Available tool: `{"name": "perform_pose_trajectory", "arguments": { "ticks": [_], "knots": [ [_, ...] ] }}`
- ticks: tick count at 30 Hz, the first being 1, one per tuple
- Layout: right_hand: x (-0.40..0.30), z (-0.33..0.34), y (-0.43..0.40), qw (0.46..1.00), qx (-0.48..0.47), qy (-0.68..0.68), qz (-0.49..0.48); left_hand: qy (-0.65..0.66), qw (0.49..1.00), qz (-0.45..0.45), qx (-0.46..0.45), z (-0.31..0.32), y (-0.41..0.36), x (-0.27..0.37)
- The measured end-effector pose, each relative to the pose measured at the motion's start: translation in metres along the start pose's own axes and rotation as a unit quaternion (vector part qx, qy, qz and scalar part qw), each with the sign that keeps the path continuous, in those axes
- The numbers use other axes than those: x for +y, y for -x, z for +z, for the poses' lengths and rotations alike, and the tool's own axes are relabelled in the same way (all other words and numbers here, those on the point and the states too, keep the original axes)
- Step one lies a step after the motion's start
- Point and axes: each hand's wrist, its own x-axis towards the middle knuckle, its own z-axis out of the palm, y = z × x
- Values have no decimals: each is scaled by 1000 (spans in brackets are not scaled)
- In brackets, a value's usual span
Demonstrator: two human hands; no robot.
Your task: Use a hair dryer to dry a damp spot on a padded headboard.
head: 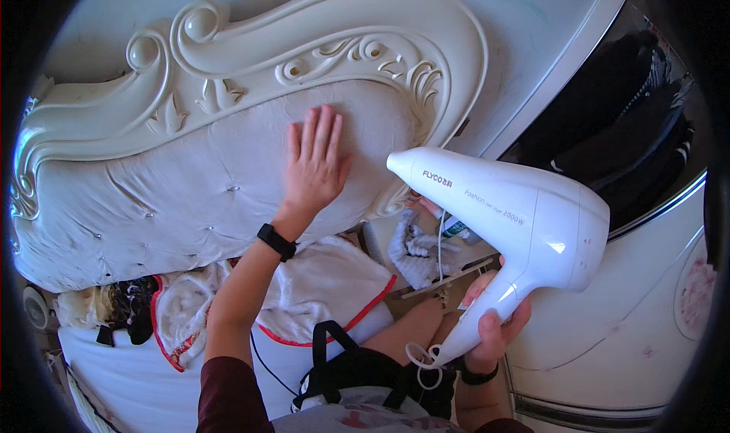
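Note:
My left hand point(313, 168) lies palm down, fingers spread, on the pale tufted fabric of a carved cream headboard point(245, 193). A black band circles that wrist. In my right hand point(499, 324) is the handle of a white Flyco hair dryer point(507, 210), held at the right of the view. Its narrow nozzle points left at the right end of the padded panel, a short way from my left hand. The dryer's white cord loops below the handle. Whether the dryer runs cannot be seen.
A white fleece blanket point(325, 285) with red edging lies on the bed point(131, 381) below the headboard. Between headboard and wardrobe point(604, 324), a grey fluffy cloth point(413, 250) and a bottle point(453, 227) rest on a low surface. A glossy dark panel point(616, 102) stands at upper right.

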Motion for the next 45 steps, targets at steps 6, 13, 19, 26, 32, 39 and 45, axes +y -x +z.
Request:
{"name": "perform_pose_trajectory", "arguments": {
  "ticks": [6, 13, 19, 26, 32, 39, 45],
  "knots": [
    [1, -6, -2, 1000, 0, -14, 15, -15, 994, 77, -73, 3, 18, -5],
    [0, -13, 5, 1000, -3, -16, -14, -17, 998, 57, -32, -13, -4, -11],
    [1, -16, 7, 999, -4, -30, -41, -28, 999, -18, 21, -14, -22, 9],
    [-4, -18, 4, 999, 31, -33, -21, -47, 992, 92, -68, 24, 16, 7],
    [-4, -31, 5, 998, 36, -42, 2, -23, 968, 143, -207, 13, 63, -6],
    [-2, -35, 5, 998, 48, -2, 30, -68, 989, 76, -104, -28, 3, -6],
    [2, -39, -5, 997, 49, -33, 41, -84, 994, 65, -19, -33, -43, 2]
  ]
}}
